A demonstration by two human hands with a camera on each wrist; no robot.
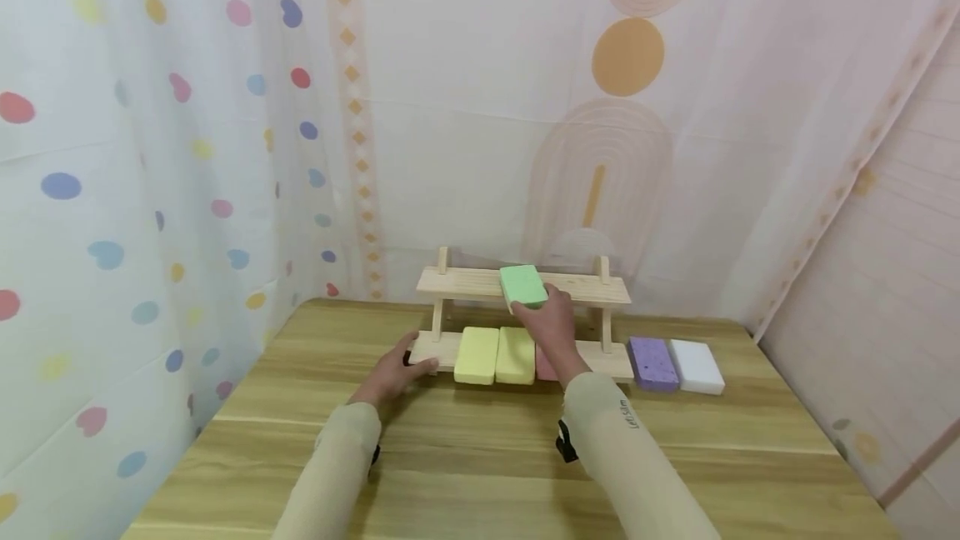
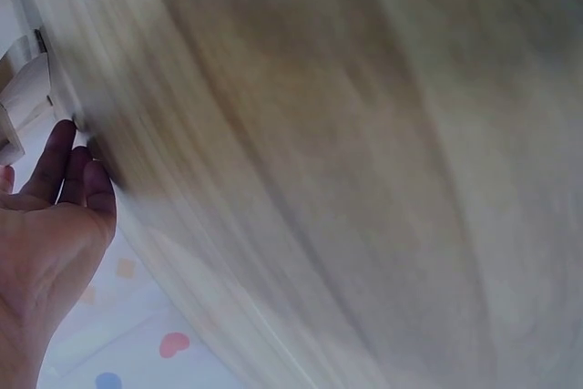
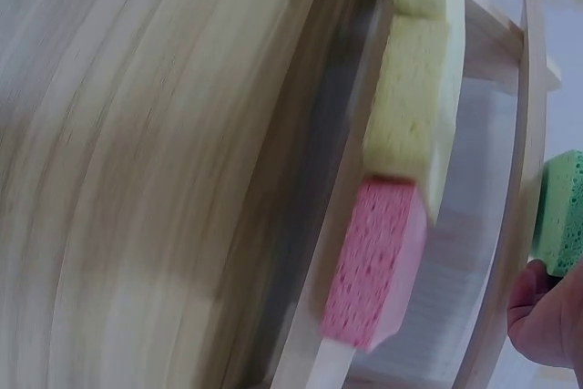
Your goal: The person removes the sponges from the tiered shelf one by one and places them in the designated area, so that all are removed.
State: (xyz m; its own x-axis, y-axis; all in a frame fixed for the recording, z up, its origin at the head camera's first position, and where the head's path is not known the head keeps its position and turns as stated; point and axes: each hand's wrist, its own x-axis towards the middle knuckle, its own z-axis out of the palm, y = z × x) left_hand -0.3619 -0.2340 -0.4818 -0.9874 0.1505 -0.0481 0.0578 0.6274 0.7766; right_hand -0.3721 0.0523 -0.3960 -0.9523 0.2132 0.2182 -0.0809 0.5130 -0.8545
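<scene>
A two-tier wooden rack point(image 1: 581, 284) stands at the back of the table. At the upper board, my right hand point(image 1: 551, 323) grips a green sponge point(image 1: 523, 285) between thumb and fingers; the right wrist view catches part of this green sponge point(image 3: 563, 211) beside the board. My left hand point(image 1: 393, 372) holds the left end of the lower board, thumb in front and fingers around the end. Two yellow sponges point(image 1: 477, 355) lean side by side on the lower tier. Right of them is a pink sponge point(image 3: 373, 261), mostly hidden behind my right arm in the head view.
On the table point(image 1: 465, 457), just right of the rack, lie a purple sponge point(image 1: 652, 363) and a white sponge point(image 1: 697, 366) side by side. A patterned curtain point(image 1: 465, 182) hangs close behind the rack and along the left side.
</scene>
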